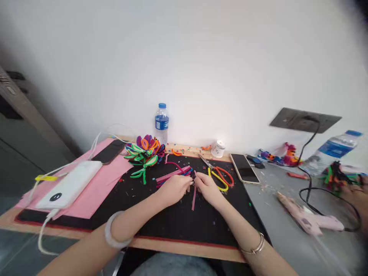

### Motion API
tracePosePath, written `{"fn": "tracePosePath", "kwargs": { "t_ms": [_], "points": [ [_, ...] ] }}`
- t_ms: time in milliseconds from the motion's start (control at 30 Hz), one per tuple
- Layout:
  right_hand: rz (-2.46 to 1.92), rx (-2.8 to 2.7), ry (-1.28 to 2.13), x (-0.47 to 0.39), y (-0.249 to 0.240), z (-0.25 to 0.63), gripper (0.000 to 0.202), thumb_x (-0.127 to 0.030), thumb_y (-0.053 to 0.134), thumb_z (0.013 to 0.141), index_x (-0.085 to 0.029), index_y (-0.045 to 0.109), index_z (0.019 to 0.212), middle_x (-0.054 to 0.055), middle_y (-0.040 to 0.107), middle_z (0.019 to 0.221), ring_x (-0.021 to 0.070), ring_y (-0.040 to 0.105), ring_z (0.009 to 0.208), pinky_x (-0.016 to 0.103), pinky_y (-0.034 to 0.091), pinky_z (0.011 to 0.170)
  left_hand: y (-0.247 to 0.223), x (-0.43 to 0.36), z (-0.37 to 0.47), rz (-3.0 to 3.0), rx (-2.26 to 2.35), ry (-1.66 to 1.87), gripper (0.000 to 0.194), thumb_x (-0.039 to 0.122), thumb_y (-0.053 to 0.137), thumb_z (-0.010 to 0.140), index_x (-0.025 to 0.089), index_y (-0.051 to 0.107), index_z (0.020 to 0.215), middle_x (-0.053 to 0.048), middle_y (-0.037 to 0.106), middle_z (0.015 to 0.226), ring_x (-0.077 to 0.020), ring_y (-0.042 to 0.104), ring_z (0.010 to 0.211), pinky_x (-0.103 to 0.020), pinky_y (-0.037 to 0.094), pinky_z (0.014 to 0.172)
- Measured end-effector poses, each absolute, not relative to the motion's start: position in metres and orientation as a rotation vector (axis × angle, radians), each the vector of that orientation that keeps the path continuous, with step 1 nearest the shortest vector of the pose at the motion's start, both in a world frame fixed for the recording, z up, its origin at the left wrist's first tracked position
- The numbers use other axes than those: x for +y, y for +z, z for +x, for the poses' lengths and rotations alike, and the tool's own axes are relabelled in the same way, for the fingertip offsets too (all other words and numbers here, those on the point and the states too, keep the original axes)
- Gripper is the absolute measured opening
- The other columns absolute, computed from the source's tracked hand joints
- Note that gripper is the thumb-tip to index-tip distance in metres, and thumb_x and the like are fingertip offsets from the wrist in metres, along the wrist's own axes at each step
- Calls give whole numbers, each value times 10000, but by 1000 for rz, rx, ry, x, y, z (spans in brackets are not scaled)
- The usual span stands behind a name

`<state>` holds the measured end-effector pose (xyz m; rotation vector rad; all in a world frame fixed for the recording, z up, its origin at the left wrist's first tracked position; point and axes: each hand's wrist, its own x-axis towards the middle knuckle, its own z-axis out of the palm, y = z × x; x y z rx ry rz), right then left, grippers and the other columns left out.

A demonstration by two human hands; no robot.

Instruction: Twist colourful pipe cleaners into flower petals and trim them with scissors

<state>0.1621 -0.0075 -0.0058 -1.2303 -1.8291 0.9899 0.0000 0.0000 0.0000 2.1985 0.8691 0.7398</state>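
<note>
Both hands, left hand point(176, 188) and right hand point(207, 188), met fingertip to fingertip over the black mat point(178, 222), pinching a pink strip point(194, 197) that hung down between them, scissors point(219, 174) just beside.

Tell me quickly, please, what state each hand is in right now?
Left hand: fingers closed, pinching the pink pipe cleaner.
Right hand: fingers closed on the same pink pipe cleaner, over the black mat.
</note>
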Motion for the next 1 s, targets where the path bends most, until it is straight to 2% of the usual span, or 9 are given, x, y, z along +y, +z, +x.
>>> {"fn": "tracePosePath", "kwargs": {
  "t_ms": [233, 433, 567, 733, 900, 1000],
  "points": [
    [-1189, -1821, 940, -14, 4, 159, 251, -244, 352, 856, -194, 388, 613, -56, 389, 549, 94, 354, 498, 211, 305, 496, 0, 1, 1, 2047, 783, 702, 285, 183, 329, 874, 160, 497, 645, 4, 552, 591, -111, 532, 529, -217, 406, 572],
    [-1119, -1915, 812, -26, 14, 156, 238, -187, 333, 867, -194, 385, 635, -40, 457, 569, 100, 421, 517, 223, 337, 540, 9, 9, -6, 1787, 569, 541, 298, 287, 383, 877, 119, 550, 694, -11, 597, 582, -89, 549, 489, -168, 383, 459],
    [-1027, -2002, 683, -35, 16, 153, 234, -175, 342, 865, -193, 378, 635, -33, 451, 582, 98, 403, 519, 217, 317, 526, 8, 11, -12, 1292, 342, 369, 277, 354, 536, 798, 105, 568, 679, -9, 585, 529, -67, 489, 406, -175, 362, 434],
    [-949, -2093, 544, -41, 19, 152, 249, -194, 341, 866, -193, 373, 619, -35, 391, 588, 100, 372, 521, 218, 301, 520, 3, 9, -13, 1198, 299, 285, 362, 463, 633, 675, 115, 546, 624, 35, 491, 392, -67, 408, 305, -224, 385, 422],
    [-1115, -2111, 516, -29, 21, 160, 265, -218, 310, 885, -196, 383, 631, -28, 438, 597, 106, 416, 536, 213, 328, 534, 1, 9, -9, 1257, 398, 436, 305, 411, 554, 769, 110, 564, 726, -13, 576, 543, -65, 463, 398, -185, 355, 430],
    [-1359, -1983, 299, -15, 21, 173, 212, -231, 317, 876, -199, 413, 690, -32, 445, 587, 117, 433, 532, 219, 335, 536, -1, 11, -5, 1337, 489, 569, 275, 371, 512, 808, 109, 571, 750, -31, 607, 616, -60, 473, 425, -171, 343, 430]
  ]
}}
